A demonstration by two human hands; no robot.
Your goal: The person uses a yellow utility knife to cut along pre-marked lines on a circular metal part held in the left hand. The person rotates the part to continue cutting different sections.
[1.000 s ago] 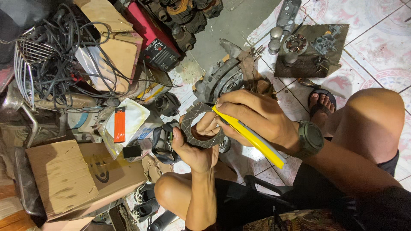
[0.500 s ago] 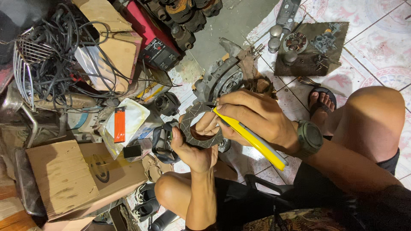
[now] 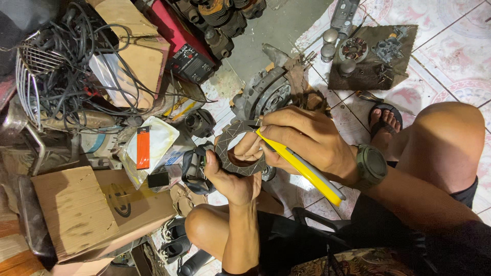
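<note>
Person, seated, seen from above.
- Arms: both bare to the edge of view; no sleeves showing.
- Hands: left hand [image 3: 232,176] and right hand [image 3: 302,140], both bare, no gloves or rings discernible.
- Wrist: olive-green wristwatch [image 3: 371,166] with a chunky round case and matching strap, directly behind the right hand.
- Legs: black shorts [image 3: 307,240] below the hands; knees bare.
- Foot: dark open sandal [image 3: 384,118] with toes exposed, beyond the right wrist.
</note>
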